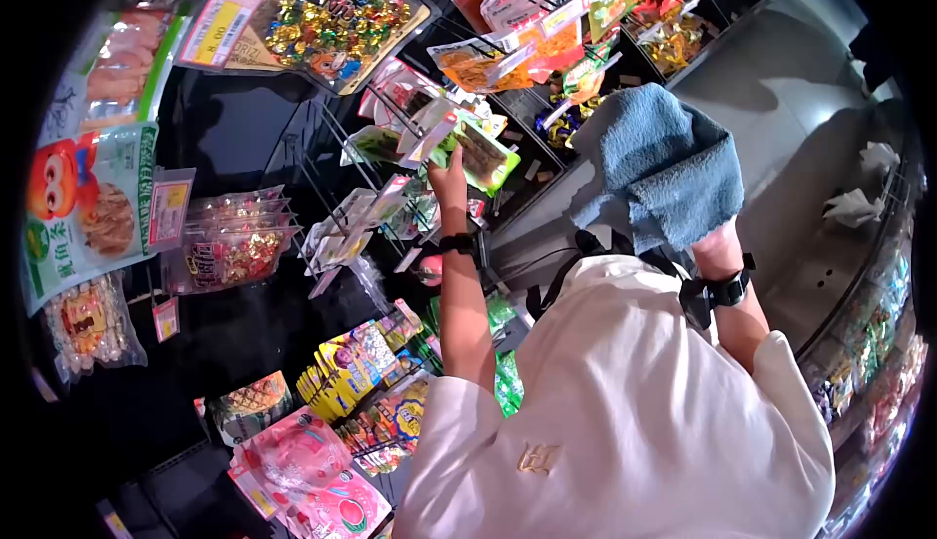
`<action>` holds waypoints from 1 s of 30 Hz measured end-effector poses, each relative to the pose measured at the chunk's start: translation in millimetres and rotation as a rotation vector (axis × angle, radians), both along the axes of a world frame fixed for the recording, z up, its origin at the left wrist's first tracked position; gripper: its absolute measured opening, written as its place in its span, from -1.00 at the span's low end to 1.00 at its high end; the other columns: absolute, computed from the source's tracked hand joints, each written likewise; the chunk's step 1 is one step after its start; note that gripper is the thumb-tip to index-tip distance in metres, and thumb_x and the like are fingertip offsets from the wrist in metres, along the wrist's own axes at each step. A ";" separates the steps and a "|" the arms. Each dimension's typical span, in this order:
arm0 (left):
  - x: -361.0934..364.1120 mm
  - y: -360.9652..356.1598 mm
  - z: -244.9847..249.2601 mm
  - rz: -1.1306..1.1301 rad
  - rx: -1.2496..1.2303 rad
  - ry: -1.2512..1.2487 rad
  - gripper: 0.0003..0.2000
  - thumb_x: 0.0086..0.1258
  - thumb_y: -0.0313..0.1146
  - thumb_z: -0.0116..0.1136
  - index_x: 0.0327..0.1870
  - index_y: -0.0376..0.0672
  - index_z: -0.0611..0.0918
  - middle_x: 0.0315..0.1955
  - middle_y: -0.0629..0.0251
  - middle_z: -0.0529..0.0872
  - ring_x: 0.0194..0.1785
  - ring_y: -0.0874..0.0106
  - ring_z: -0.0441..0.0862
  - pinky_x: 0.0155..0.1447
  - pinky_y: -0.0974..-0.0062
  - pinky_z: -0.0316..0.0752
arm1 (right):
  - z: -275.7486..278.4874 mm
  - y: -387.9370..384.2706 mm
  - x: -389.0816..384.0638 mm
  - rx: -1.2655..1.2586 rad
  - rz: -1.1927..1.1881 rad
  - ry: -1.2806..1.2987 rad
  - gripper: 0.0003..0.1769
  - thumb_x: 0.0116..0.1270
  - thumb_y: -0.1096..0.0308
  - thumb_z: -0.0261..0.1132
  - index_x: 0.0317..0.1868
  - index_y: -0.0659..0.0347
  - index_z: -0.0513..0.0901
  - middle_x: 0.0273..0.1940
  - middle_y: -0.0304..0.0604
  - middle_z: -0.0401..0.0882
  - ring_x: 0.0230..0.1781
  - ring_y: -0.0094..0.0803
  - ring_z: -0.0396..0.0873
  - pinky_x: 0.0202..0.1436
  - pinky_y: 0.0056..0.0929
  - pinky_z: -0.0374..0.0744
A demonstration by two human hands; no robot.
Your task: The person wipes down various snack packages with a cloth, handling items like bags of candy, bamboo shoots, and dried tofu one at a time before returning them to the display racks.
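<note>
My left hand [449, 180] reaches to the rack with its fingers at the edge of a green-edged snack packet [485, 160], which has a clear window showing dark contents. The thumb lies along the packet; the other fingers are partly hidden. A blue-grey cloth [669, 163] is draped over my right hand [720, 244] and hangs down in folds. Most of that hand's fingers are covered by the cloth. Beside the left hand, a price tag [429, 141] sits at the end of a metal hook, with another green packet [374, 145] hanging close by.
Orange snack bags [488, 63] hang from hooks above. Yellow packets [349, 361] and pink bags [303, 461] are lower down the rack. A squid snack bag [93, 207] hangs at the left. Grey floor [752, 80] runs along the right, beside a curved display [869, 344] of wrapped sweets.
</note>
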State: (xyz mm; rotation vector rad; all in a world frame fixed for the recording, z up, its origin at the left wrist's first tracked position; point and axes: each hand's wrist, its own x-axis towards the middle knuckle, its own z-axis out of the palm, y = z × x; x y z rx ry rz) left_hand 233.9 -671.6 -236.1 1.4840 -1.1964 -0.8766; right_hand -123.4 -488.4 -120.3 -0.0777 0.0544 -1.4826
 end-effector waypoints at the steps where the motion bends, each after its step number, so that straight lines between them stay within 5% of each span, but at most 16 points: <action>1: -2.8 6.0 -8.1 0.026 -0.061 0.035 -0.63 0.32 -0.34 0.28 0.06 -0.40 0.56 -0.05 0.17 0.68 -0.04 0.37 0.61 0.10 0.43 0.44 | -7.8 1.8 -5.2 0.037 -0.052 0.062 -0.48 0.50 0.14 0.02 0.34 0.25 0.34 0.27 -0.03 0.44 0.23 -0.14 0.44 0.34 -0.06 0.42; 2: -5.5 12.4 3.8 -0.008 -0.042 0.190 -0.64 0.33 -0.35 0.26 0.07 -0.39 0.56 -0.05 0.20 0.67 -0.04 0.38 0.60 0.10 0.43 0.44 | 5.7 -2.5 -0.4 -0.071 -0.162 0.414 -0.47 0.47 0.18 0.09 0.36 0.24 0.31 0.30 -0.05 0.40 0.23 -0.17 0.42 0.36 -0.10 0.40; 4: -28.5 42.3 32.7 -0.078 -0.011 0.488 -0.65 0.38 -0.37 0.19 0.10 -0.38 0.54 -0.03 0.23 0.63 -0.04 0.40 0.56 0.11 0.44 0.42 | 16.4 -3.9 3.7 -0.139 -0.164 0.452 -0.46 0.47 0.18 0.08 0.36 0.24 0.31 0.31 -0.05 0.39 0.24 -0.17 0.42 0.37 -0.09 0.39; 5: -29.4 45.1 39.7 -0.112 -0.020 0.450 -0.65 0.42 -0.32 0.16 0.10 -0.37 0.54 -0.01 0.24 0.62 -0.02 0.42 0.54 0.13 0.43 0.40 | 17.7 -7.6 6.0 -0.225 -0.165 0.465 -0.46 0.47 0.18 0.08 0.36 0.25 0.30 0.31 -0.05 0.39 0.24 -0.16 0.41 0.37 -0.09 0.38; 6: -35.5 55.7 44.0 -0.097 0.014 0.472 -0.65 0.42 -0.30 0.16 0.09 -0.37 0.54 -0.03 0.25 0.63 -0.03 0.41 0.54 0.13 0.43 0.40 | 2.1 -11.9 -4.1 -0.092 -0.014 0.004 -0.47 0.51 0.13 -0.01 0.36 0.26 0.32 0.31 -0.02 0.40 0.25 -0.09 0.41 0.37 -0.03 0.38; 9: -31.1 62.4 42.1 -0.117 -0.001 0.339 -0.63 0.44 -0.22 0.16 0.08 -0.35 0.54 -0.07 0.27 0.64 -0.06 0.38 0.55 0.10 0.42 0.41 | 23.7 -19.9 4.1 -0.076 0.097 -0.119 -0.46 0.52 0.11 -0.05 0.35 0.26 0.33 0.31 -0.01 0.40 0.26 -0.06 0.41 0.36 -0.01 0.38; 14: -65.6 100.4 75.3 0.090 0.184 0.912 -0.55 0.20 -0.41 0.40 0.10 -0.25 0.54 -0.09 0.34 0.65 -0.02 0.37 0.59 0.13 0.32 0.50 | 11.8 -22.2 2.6 0.095 0.083 0.133 -0.46 0.51 0.09 -0.03 0.34 0.25 0.35 0.29 -0.01 0.43 0.23 -0.10 0.45 0.33 -0.02 0.42; 22: -84.2 131.5 82.1 0.101 0.221 0.688 -0.58 0.29 -0.46 0.30 0.17 -0.25 0.52 -0.01 0.29 0.63 0.04 0.37 0.58 0.13 0.31 0.52 | 18.3 -18.1 7.3 0.048 0.120 0.120 -0.47 0.49 0.10 0.01 0.32 0.25 0.37 0.25 -0.02 0.47 0.19 -0.11 0.49 0.31 -0.03 0.44; 27: -98.2 136.2 141.5 0.014 0.103 0.534 -0.56 0.32 -0.43 0.26 0.21 -0.32 0.47 0.01 0.25 0.62 0.06 0.37 0.58 0.17 0.30 0.50 | -19.1 -8.3 -8.4 0.075 0.228 0.082 -0.48 0.44 0.20 0.16 0.31 0.27 0.35 0.19 -0.05 0.51 0.17 -0.21 0.50 0.26 -0.16 0.50; 29: -99.2 127.8 157.5 -0.091 0.178 0.858 -0.52 0.34 -0.40 0.24 0.26 -0.31 0.42 0.05 0.23 0.59 0.09 0.34 0.58 0.17 0.28 0.50 | 3.0 -6.0 8.3 -0.231 -0.177 1.059 -0.41 0.32 0.36 0.32 0.32 0.28 0.35 0.18 -0.04 0.51 0.14 -0.31 0.50 0.25 -0.30 0.50; 30: -104.1 128.0 161.4 -0.062 0.159 0.827 -0.60 0.38 -0.39 0.20 0.20 -0.28 0.46 0.05 0.26 0.57 0.05 0.40 0.57 0.13 0.38 0.51 | 17.5 -8.3 12.0 -0.152 -0.025 0.699 -0.32 0.19 0.52 0.41 0.32 0.28 0.36 0.17 -0.08 0.51 0.11 -0.39 0.50 0.25 -0.37 0.48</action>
